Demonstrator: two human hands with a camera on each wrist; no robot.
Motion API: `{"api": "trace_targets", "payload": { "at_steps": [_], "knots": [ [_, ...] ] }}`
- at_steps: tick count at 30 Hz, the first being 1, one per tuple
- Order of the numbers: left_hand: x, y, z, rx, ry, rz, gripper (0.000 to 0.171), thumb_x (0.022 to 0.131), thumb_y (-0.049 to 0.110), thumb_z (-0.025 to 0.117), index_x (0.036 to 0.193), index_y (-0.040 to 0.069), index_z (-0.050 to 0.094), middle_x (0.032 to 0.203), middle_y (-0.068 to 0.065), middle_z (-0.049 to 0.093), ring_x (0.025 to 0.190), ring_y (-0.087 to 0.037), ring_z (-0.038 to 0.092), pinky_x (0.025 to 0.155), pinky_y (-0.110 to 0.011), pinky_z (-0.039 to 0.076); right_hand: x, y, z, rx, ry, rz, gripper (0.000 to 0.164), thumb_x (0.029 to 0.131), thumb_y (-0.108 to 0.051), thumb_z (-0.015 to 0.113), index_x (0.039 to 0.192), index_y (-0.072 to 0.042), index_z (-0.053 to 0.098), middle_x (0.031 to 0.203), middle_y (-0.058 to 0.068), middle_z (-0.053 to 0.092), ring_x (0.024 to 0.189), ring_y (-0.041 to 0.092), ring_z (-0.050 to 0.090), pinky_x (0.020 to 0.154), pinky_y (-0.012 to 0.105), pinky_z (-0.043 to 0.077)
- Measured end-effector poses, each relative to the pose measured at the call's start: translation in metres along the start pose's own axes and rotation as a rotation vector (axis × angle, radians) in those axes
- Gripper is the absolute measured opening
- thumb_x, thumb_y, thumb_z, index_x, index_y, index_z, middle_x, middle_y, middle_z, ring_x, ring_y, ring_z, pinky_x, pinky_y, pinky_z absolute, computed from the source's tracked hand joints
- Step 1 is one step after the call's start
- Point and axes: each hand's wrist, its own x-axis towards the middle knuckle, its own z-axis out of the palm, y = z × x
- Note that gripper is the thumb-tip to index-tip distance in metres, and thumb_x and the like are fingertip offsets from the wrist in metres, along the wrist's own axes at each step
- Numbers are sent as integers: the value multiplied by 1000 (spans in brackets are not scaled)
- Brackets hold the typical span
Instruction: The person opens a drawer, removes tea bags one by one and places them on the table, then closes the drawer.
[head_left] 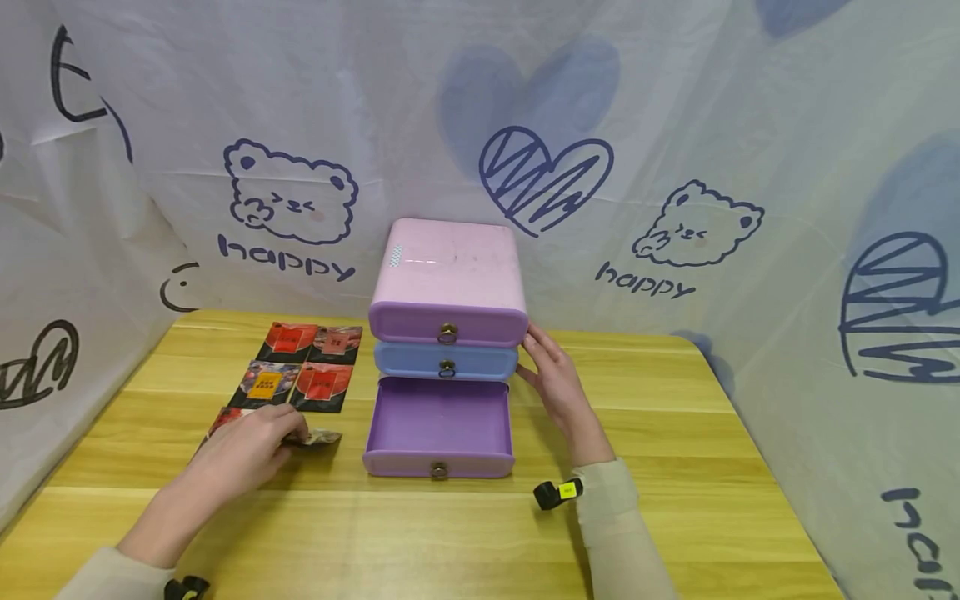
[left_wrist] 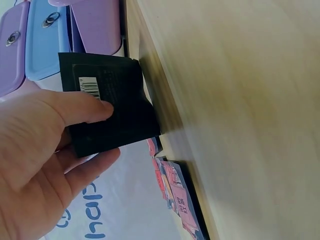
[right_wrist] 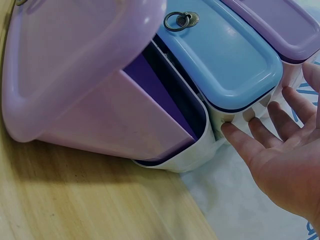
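My left hand [head_left: 251,446] pinches a small flat packet [left_wrist: 112,127] between thumb and fingers, just above the table's left side. Its dark back with a barcode faces the left wrist camera. A three-drawer storage box [head_left: 453,262] stands at the middle of the table, pink on top. Its bottom purple drawer [head_left: 441,421] is pulled out, and nothing shows inside. The blue middle drawer [head_left: 412,360] and purple top drawer [head_left: 405,325] are closed. My right hand [head_left: 558,387] touches the box's right side with extended fingertips [right_wrist: 240,137].
More red and black packets [head_left: 322,387] lie in rows on the table, left of the box; one is partly hidden by my left hand. A white printed cloth [head_left: 420,108] hangs behind and beside the wooden table [head_left: 450,542].
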Motion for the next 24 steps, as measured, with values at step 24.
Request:
{"api": "trace_targets", "payload": {
  "at_steps": [24],
  "knots": [
    [-1,5,9,37,-221,-58,31,64,1,70,94,5,66,107,-14,56,85,-27,56,65,-41,53,0,0,0,30,-10,-3,52,89,-37,54,136,-16,42,142,1,35,124,11,32,100,47,35]
  ]
}}
